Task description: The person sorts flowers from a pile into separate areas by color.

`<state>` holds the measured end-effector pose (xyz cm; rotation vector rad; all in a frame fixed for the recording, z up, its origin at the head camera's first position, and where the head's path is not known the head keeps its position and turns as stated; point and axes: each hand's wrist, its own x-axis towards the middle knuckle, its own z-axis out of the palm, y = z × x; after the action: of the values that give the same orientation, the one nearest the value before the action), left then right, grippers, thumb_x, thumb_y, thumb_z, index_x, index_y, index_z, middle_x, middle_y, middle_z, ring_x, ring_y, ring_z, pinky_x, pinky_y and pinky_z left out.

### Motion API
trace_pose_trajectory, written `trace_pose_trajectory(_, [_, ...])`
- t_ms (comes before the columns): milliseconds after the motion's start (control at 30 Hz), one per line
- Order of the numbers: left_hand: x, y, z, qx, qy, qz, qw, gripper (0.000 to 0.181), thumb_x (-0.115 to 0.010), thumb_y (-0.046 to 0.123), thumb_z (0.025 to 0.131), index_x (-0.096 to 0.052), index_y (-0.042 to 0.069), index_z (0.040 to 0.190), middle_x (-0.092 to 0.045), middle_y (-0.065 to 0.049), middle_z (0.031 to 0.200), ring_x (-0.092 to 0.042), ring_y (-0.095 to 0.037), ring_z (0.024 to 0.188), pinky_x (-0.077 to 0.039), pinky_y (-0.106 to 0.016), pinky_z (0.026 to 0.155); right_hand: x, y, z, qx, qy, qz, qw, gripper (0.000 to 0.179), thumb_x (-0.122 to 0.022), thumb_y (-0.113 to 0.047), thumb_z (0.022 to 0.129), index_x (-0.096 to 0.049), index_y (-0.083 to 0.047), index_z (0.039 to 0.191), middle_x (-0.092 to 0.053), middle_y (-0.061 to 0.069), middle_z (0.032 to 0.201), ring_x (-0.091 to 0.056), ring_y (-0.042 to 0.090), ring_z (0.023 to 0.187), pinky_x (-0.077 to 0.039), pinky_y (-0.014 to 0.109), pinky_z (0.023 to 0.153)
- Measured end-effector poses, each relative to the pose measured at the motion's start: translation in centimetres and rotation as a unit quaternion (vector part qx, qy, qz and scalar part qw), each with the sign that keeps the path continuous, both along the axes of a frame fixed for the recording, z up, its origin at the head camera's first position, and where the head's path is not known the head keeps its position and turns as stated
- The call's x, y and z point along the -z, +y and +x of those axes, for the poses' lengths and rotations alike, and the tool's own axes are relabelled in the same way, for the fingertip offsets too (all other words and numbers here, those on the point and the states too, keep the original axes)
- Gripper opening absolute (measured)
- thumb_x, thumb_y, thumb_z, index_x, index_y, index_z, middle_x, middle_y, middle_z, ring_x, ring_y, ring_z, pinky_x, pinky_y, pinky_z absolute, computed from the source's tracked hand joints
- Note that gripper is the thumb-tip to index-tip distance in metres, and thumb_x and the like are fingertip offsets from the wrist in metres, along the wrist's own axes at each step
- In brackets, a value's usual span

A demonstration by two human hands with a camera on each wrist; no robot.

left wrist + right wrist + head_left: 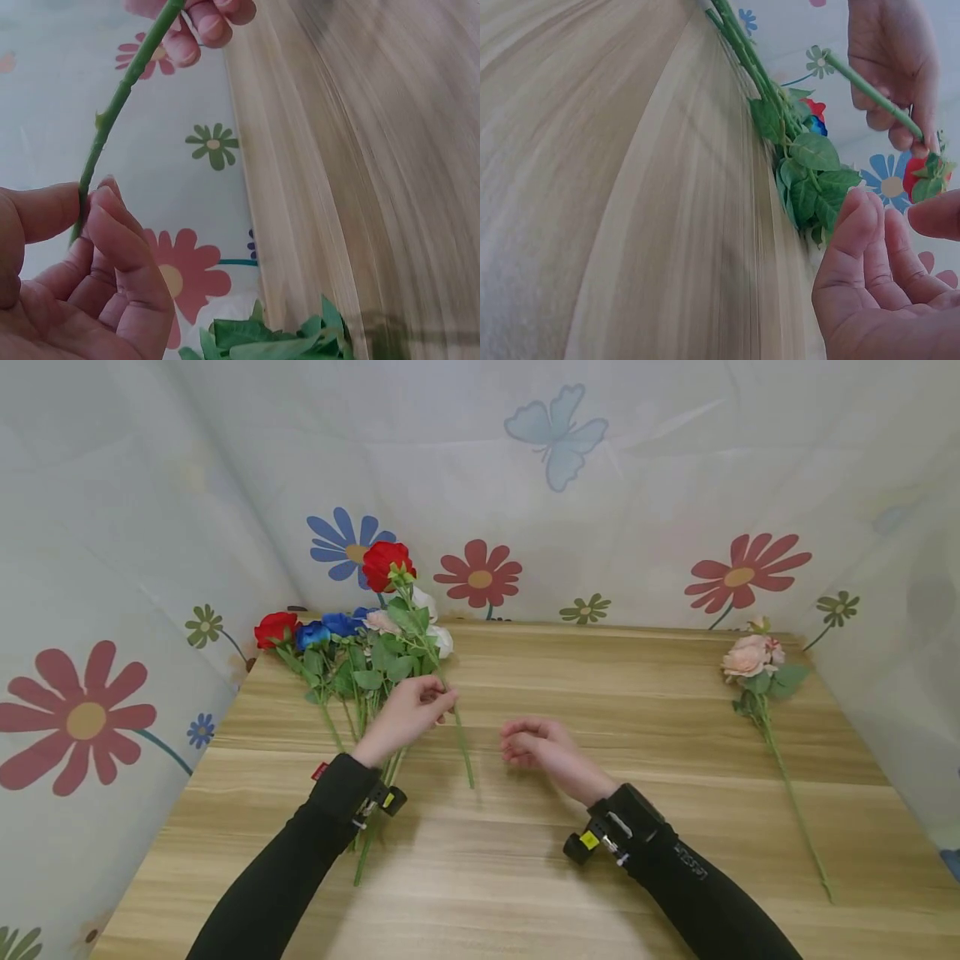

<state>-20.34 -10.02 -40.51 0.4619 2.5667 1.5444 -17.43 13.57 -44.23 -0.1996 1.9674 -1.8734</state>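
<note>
My left hand (408, 710) pinches the green stem (120, 97) of a red rose (388, 566) between thumb and fingers. The rose is raised above the table, its bloom toward the back and the stem's cut end toward me. My right hand (551, 753) is held over the table to the right of that stem, with loosely bent fingers. In the right wrist view its thumb and fingers stand apart with nothing between them. Under and beside my left hand lies a bunch of flowers, with another red rose (276, 631), blue roses (341, 624) and a white bloom (442, 642).
A pale pink rose (748, 658) with a long stem lies at the table's right side. The wooden table (600, 693) meets a white curtain (637, 510) printed with flowers and a butterfly at its back and sides.
</note>
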Motion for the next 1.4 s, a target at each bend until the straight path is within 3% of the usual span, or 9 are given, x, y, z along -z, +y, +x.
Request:
trace_pose_trajectory(133, [0.5,0.7,-0.2,0.008,0.009,0.0,0.9999,0.024,-0.055,0.025,0.097,-0.063,0.002,0.096,-0.063,-0.015,0.092,-0.061,-0.035,0.083,-0.048,-0.035,0.065,-0.3,-0.3,0.3,-0.027,0.008,-0.014,0.9995,0.037,-0.047,-0.005,0.094,-0.045,0.016,0.124,-0.052,0.035,0.118,-0.057,0.038,0.104,-0.042,0.052,0.098])
trace_pose_trajectory(267, [0.8,1.5,-0.4,0.009,0.016,-0.001,0.9998,0.021,-0.057,0.025,0.096,-0.064,0.005,0.094,-0.064,-0.013,0.092,-0.063,-0.032,0.085,-0.049,-0.034,0.066,-0.6,-0.5,0.5,-0.054,0.002,-0.04,0.9977,0.038,-0.046,-0.006,0.096,-0.042,0.017,0.126,-0.052,0.034,0.117,-0.057,0.038,0.106,-0.039,0.053,0.1])
trace_pose_trajectory(433, [1.0,2.5,-0.5,0.01,0.02,-0.009,0.9997,0.023,-0.058,0.028,0.095,-0.065,0.006,0.094,-0.065,-0.008,0.092,-0.063,-0.033,0.086,-0.048,-0.032,0.065,-0.7,-0.7,0.6,-0.078,-0.012,-0.065,0.9947,0.041,-0.046,-0.005,0.096,-0.039,0.017,0.129,-0.055,0.027,0.115,-0.057,0.032,0.104,-0.044,0.047,0.097])
trace_pose_trajectory(600, [1.0,3.1,-0.6,0.012,0.024,-0.013,0.9995,0.021,-0.058,0.026,0.095,-0.065,0.006,0.093,-0.064,-0.007,0.092,-0.062,-0.031,0.085,-0.047,-0.032,0.064,-0.6,-0.7,0.5,-0.108,-0.027,-0.08,0.9906,0.043,-0.045,-0.006,0.096,-0.036,0.017,0.132,-0.053,0.032,0.12,-0.054,0.039,0.11,-0.048,0.039,0.092])
trace_pose_trajectory(800, [1.4,3.5,-0.7,0.009,0.02,-0.025,0.9994,0.024,-0.058,0.028,0.095,-0.066,0.006,0.093,-0.064,-0.003,0.094,-0.062,-0.02,0.083,-0.049,-0.031,0.066,-0.4,-0.8,0.6,-0.142,0.002,-0.064,0.9877,0.042,-0.049,-0.007,0.095,-0.039,0.013,0.131,-0.049,0.036,0.122,-0.051,0.045,0.11,-0.047,0.044,0.093])
trace_pose_trajectory(967, [1.7,3.9,-0.8,0.023,0.022,-0.013,0.9994,0.028,-0.058,0.026,0.095,-0.066,0.0,0.098,-0.066,-0.007,0.095,-0.064,-0.029,0.085,-0.05,-0.032,0.065,-0.3,-0.8,0.7,-0.144,0.02,-0.047,0.9883,0.039,-0.051,-0.008,0.096,-0.042,0.012,0.128,-0.051,0.036,0.116,-0.053,0.044,0.107,-0.046,0.049,0.093])
trace_pose_trajectory(1200, [2.3,4.2,-0.9,0.024,0.025,-0.003,0.9994,0.026,-0.059,0.027,0.095,-0.067,0.002,0.096,-0.068,-0.007,0.091,-0.065,-0.03,0.083,-0.05,-0.031,0.064,-0.2,-0.9,0.7,-0.136,0.038,-0.01,0.99,0.035,-0.05,-0.011,0.098,-0.044,0.014,0.121,-0.056,0.034,0.103,-0.059,0.038,0.092,-0.048,0.029,0.072])
trace_pose_trajectory(1400, [2.2,4.4,-0.7,0.022,0.034,-0.008,0.9992,0.025,-0.059,0.026,0.094,-0.067,0.002,0.094,-0.068,-0.01,0.09,-0.065,-0.031,0.082,-0.05,-0.032,0.064,-0.1,-0.8,0.8,-0.136,0.05,0.002,0.9894,0.033,-0.049,-0.011,0.098,-0.045,0.014,0.119,-0.056,0.034,0.097,-0.059,0.037,0.084,-0.046,0.028,0.066])
